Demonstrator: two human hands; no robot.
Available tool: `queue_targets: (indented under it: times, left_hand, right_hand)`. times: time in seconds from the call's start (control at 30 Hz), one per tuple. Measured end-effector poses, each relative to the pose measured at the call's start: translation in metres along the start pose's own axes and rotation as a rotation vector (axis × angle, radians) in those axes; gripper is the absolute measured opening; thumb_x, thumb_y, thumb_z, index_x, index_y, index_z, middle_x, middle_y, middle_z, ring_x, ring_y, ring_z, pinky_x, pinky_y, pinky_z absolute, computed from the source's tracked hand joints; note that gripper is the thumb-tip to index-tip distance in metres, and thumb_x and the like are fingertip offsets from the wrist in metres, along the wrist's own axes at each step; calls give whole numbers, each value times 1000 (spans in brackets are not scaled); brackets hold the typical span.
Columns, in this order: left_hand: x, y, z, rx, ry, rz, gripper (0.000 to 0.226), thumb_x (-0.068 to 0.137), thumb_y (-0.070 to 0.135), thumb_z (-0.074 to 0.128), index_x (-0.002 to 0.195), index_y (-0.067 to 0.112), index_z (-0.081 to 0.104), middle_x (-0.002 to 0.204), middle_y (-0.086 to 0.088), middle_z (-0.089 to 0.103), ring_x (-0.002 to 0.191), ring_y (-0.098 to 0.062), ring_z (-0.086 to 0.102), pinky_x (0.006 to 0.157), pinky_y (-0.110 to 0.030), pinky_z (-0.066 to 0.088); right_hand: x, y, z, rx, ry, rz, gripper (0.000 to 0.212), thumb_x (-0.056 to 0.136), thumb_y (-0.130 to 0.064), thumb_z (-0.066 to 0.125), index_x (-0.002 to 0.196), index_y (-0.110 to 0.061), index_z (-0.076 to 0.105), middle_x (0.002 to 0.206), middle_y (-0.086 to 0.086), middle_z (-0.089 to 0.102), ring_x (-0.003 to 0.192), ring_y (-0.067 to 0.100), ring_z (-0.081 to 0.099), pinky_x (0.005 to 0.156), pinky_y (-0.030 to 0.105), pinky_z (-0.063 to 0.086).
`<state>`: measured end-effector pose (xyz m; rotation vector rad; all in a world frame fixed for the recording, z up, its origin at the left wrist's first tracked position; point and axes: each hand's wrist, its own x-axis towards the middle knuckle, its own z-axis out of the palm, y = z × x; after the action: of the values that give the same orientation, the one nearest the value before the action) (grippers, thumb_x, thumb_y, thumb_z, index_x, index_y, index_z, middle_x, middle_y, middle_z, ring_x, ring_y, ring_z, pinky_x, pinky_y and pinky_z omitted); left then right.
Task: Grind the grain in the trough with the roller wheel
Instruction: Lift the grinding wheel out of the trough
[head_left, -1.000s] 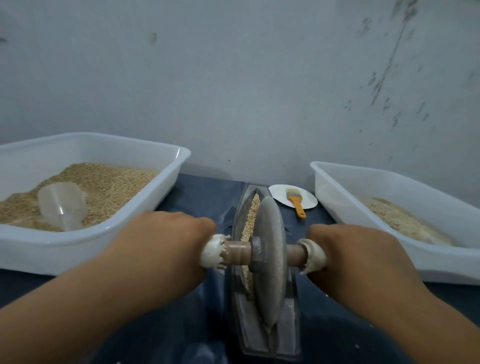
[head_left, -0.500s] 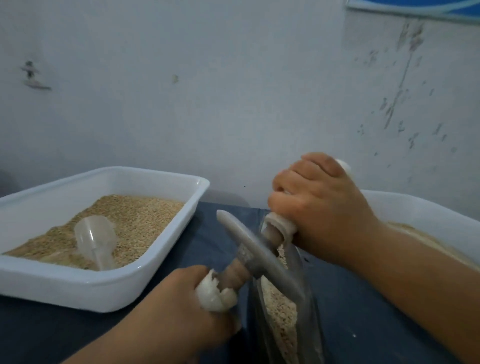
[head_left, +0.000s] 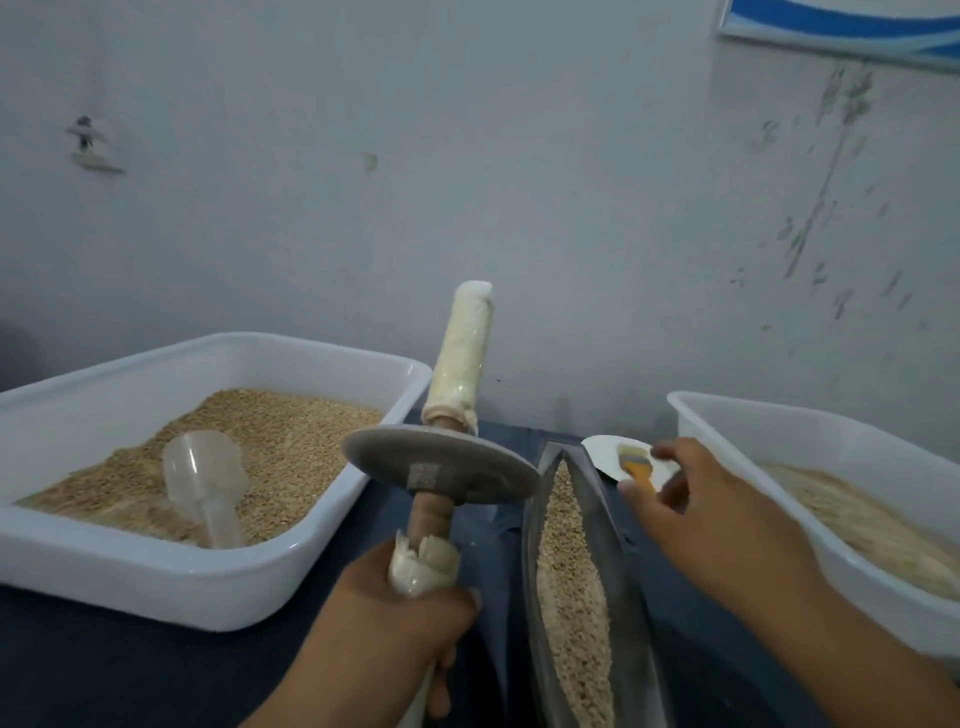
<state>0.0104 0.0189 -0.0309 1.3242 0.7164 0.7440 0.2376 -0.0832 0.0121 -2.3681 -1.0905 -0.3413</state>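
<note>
The roller wheel (head_left: 441, 465) is out of the trough (head_left: 618, 587), at frame centre, its axle nearly upright and tipped slightly right at the top; the dull grey stone disc lies almost flat. The left hand (head_left: 395, 618) grips the lower wrapped handle, fingers curled round it. The narrow, boat-shaped metal trough runs from lower centre toward the wall, filled with pale coarse grain (head_left: 569, 582). The right hand (head_left: 711, 525) reaches the orange-handled brush (head_left: 636, 465) on a white plate (head_left: 602, 449), seemingly pinching it, though blurred.
</note>
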Motion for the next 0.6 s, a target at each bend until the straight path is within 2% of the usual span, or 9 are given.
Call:
queue_targets:
  times: [0.07, 0.1, 0.17, 0.2, 0.3, 0.43, 0.53, 0.6]
  left_hand:
    - [2, -3, 1, 14, 29, 15, 29, 69, 9, 79, 84, 2, 56, 49, -17, 53, 37, -28, 48, 41, -29, 42]
    - [2, -4, 1, 28, 34, 17, 24, 73, 6, 77, 83, 2, 56, 48, -17, 53, 35, -28, 48, 40, -29, 41]
    - [2, -7, 0, 46, 26, 3, 21, 74, 6, 74, 85, 2, 56, 49, -17, 54, 36, -29, 49, 40, -30, 42]
    - [1, -8, 0, 51, 18, -8, 22, 73, 7, 74, 86, 3, 57, 50, -17, 54, 36, -29, 49, 40, -30, 42]
    - [-1, -10, -2, 76, -2, -61, 27, 69, 9, 79, 86, 4, 58, 52, -19, 56, 39, -29, 50, 41, -30, 43]
    - [-1, -11, -3, 137, 12, -86, 41, 57, 20, 83, 87, 3, 61, 57, -17, 60, 48, -29, 57, 50, -34, 47]
    - [0, -11, -2, 254, 94, -10, 40, 44, 34, 77, 76, 11, 68, 59, -4, 65, 62, -23, 62, 62, -35, 47]
    - [-2, -11, -1, 310, 147, 19, 41, 40, 37, 74, 72, 13, 71, 63, 3, 68, 69, -18, 62, 62, -32, 42]
  right_hand:
    - [-10, 11, 12, 152, -311, 166, 63, 69, -83, 36, 110, -39, 52, 74, -14, 65, 70, 9, 63, 71, 32, 52]
    - [-13, 13, 18, 258, -421, 224, 60, 70, -83, 40, 102, -35, 57, 66, -8, 67, 62, 11, 65, 65, 30, 53]
    - [-16, 16, 28, 402, -523, 251, 48, 76, -73, 52, 93, -28, 62, 58, -6, 66, 52, 11, 64, 54, 27, 50]
    - [-18, 18, 33, 442, -531, 245, 41, 78, -66, 57, 94, -29, 62, 63, -8, 68, 53, 9, 65, 54, 27, 51]
    - [-20, 20, 42, 507, -501, 253, 21, 83, -44, 63, 101, -32, 62, 86, -11, 72, 67, 4, 70, 66, 31, 57]
    - [-22, 15, 45, 534, -423, 222, 13, 85, -24, 58, 89, -20, 70, 76, -4, 73, 68, 13, 70, 69, 38, 57]
    - [-25, 18, 42, 544, -415, 206, 17, 85, -19, 55, 88, -14, 71, 76, 2, 73, 70, 20, 71, 69, 44, 56]
    - [-26, 25, 36, 548, -422, 204, 17, 85, -18, 55, 88, -11, 70, 75, 4, 73, 70, 24, 71, 68, 45, 56]
